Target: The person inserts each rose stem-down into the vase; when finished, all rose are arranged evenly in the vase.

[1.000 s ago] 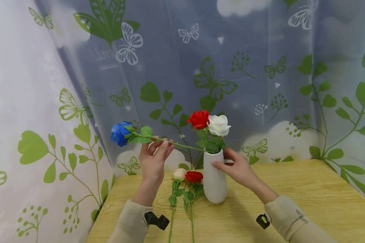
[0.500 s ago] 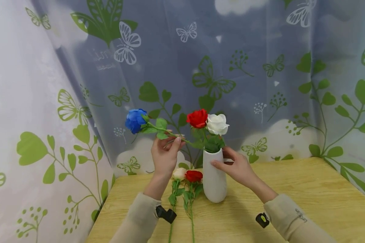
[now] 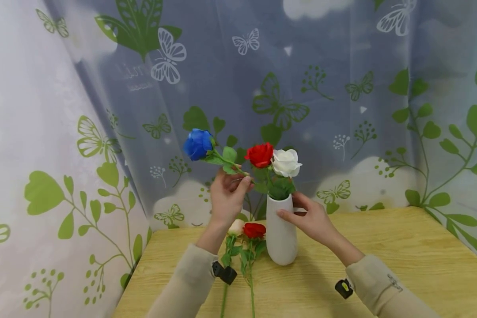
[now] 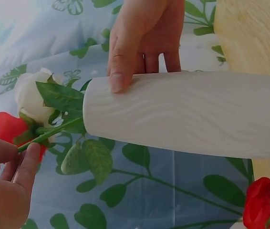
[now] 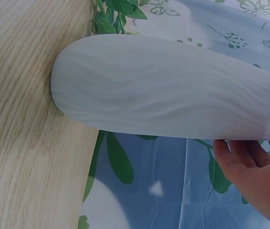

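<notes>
My left hand (image 3: 227,198) pinches the green stem of a blue rose (image 3: 198,144), left of a white vase (image 3: 281,234). The bloom tilts up to the left, and in the left wrist view the stem (image 4: 58,129) runs into the vase mouth. Upright on the table, the vase holds a red rose (image 3: 260,155) and a white rose (image 3: 287,163). My right hand (image 3: 312,221) grips the vase near its rim from the right, thumb (image 4: 118,78) on the near side. The stem's lower end is hidden inside the vase.
Left of the vase, a pale cream rose (image 3: 236,227) and another red rose (image 3: 254,230) lie on the wooden table (image 3: 353,274), stems toward the front. A patterned curtain (image 3: 222,66) hangs behind the table and along its sides.
My left hand has moved right toward the vase, bringing the blue rose with it. The bloom has risen and the stem now slopes more steeply. My right hand has stayed on the vase.
</notes>
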